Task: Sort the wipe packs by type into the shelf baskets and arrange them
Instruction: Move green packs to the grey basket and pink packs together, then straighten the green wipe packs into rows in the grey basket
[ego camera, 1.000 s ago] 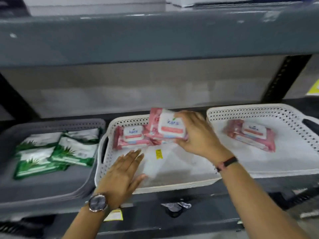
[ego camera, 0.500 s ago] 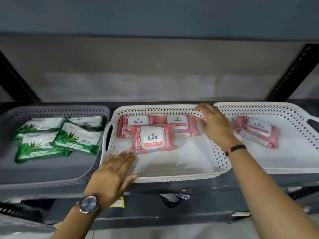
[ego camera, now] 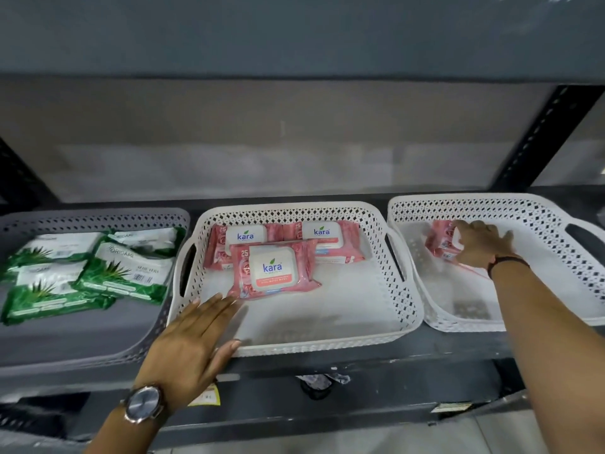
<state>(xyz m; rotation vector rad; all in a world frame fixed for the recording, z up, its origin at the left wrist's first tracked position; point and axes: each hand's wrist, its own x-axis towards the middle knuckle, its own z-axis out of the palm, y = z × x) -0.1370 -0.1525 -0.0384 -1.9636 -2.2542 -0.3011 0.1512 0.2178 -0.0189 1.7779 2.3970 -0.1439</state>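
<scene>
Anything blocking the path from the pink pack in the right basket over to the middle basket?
Only the two basket walls between them. The right hand is already on the pink pack; the middle basket has open floor in front.

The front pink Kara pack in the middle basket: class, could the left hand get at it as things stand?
Probably yes. The left hand lies flat over the middle basket's front-left rim, fingertips just short of the front pink pack. The basket is open-topped and nothing lies between them.
</scene>
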